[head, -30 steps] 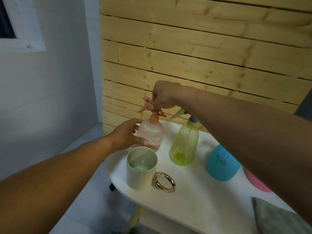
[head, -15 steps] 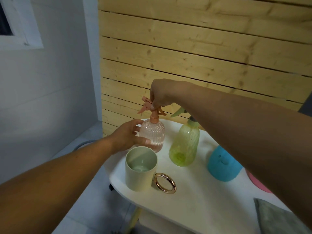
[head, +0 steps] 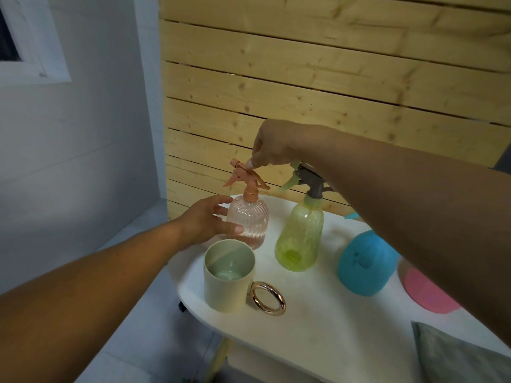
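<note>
Fingers (head: 250,163) of our right hand (head: 272,145) pinch the sprayer head (head: 243,176); below them our left hand (head: 204,222) curls round the pink bottle (head: 250,219). We should brace it while twisting.

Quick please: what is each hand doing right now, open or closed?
Left hand: curled round the pink spray bottle, holding its body.
Right hand: pinching its spray head.

From my feed, the pink spray bottle (head: 248,220) stands upright near the far left end of the white table (head: 318,322). Its rounded body is clear and ribbed (a pale rose tint). The orange-pink trigger head (head: 243,176) sits on the neck, nozzle pointing left. The left hand (head: 206,219) cups the body and the right hand (head: 272,146) pinches the head.
</note>
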